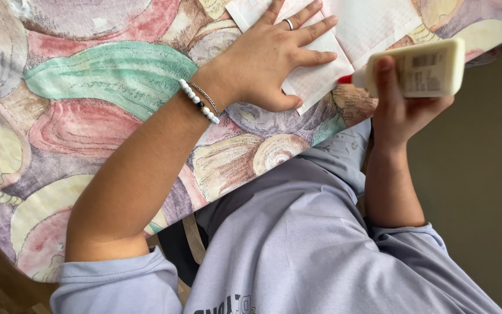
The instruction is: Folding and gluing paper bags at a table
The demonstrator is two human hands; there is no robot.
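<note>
Left hand (268, 58) flat, fingers spread; right hand (399, 107) clenched, raised.

Glue bottle (422, 68) in right hand (399, 107)

We get soft, even daylight here, no harsh glare, only faint shadows under the arms, everything pretty sharp, and the view comes out rotated.

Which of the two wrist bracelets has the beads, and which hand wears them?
The bead bracelet, white with one dark bead, sits farther up the forearm on the left hand pressing the paper. The thin chain bracelet lies closer to the hand.
</note>
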